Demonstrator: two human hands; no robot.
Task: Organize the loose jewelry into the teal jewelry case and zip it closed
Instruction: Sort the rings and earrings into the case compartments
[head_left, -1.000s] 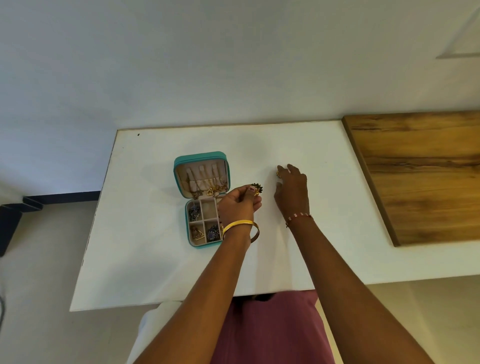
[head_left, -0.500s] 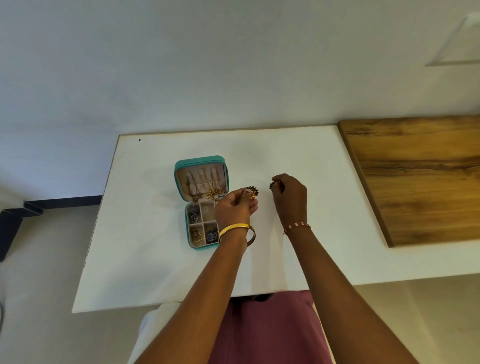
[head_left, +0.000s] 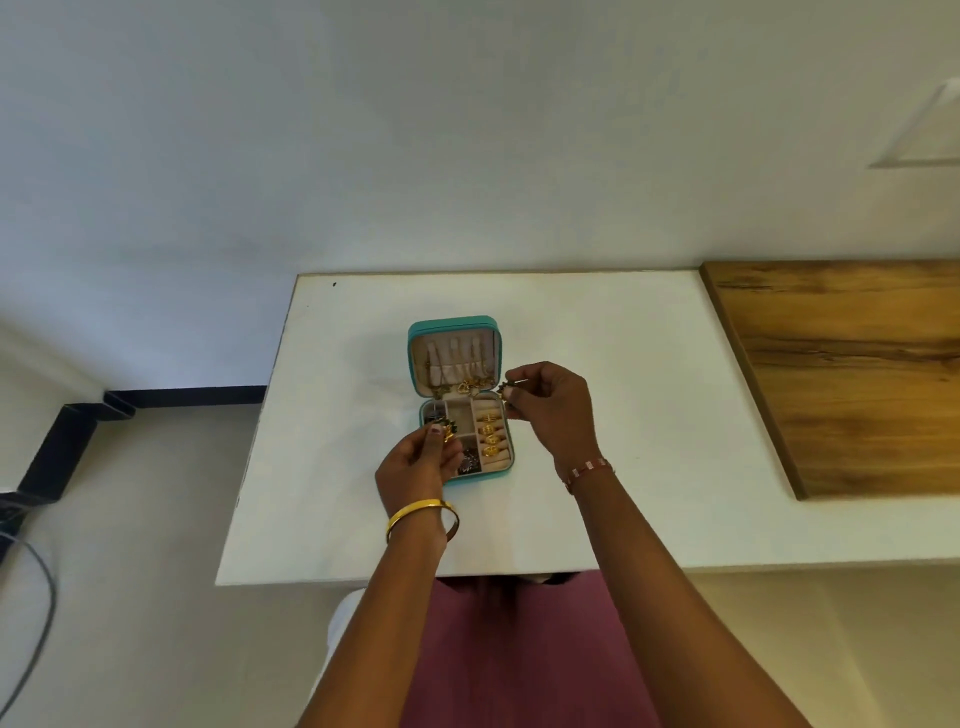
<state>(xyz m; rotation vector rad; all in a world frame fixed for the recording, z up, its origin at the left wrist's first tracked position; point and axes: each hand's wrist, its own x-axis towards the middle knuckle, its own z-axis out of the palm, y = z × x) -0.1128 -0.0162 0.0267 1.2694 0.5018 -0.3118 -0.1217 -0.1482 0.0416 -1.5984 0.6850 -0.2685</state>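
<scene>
L hand (head_left: 415, 462) covers the lower-left compartments of the teal jewelry case (head_left: 460, 400); its fingertips pinch a small dark-and-gold flower-shaped earring (head_left: 448, 429) over the tray, detail too small to read. R hand (head_left: 553, 405) pinches a matching earring (head_left: 503, 389) at the case's right edge, by the hinge. Case lies open, square w/ rounded corners, on a smooth white table (head_left: 623, 415). Beige lining; gold rings (head_left: 490, 437) sit in the roll slots, chains hang in the lid. Wood-grain board (head_left: 852, 374) cut off at right.

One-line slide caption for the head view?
Both hands hold small earrings over the open teal case.
</scene>
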